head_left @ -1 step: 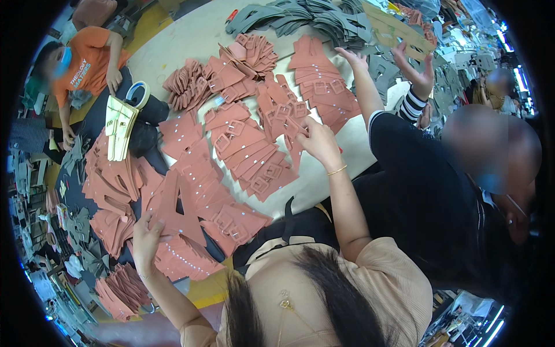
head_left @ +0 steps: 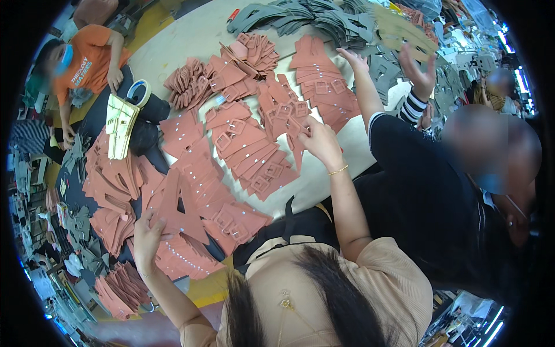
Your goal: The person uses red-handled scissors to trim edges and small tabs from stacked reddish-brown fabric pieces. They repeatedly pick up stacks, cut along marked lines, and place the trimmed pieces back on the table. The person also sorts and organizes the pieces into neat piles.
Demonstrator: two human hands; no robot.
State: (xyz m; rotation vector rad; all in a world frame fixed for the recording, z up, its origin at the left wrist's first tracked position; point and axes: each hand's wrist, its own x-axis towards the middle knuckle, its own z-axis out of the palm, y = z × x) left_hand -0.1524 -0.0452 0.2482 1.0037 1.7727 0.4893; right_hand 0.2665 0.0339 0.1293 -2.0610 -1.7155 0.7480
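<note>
My left hand is closed on the lower edge of a salmon-pink leather piece with a long cut-out, held over a pile of the same colour. My right hand pinches the end of a pink strap piece beside a cluster of square buckles. Between my hands, overlapping pink panels with buckles lie fanned out on the pale table. A row of pink panels with small white marks runs nearer my left hand.
Grey-green cut pieces are heaped at the far edge. A tape roll and pale yellow pieces rest at the left. A co-worker in black reaches in from the right. Another person in orange is at the far left.
A raised hand at the right, beside the tan board, has shifted slightly. My own hands and the pieces in them stay almost where they were.
</note>
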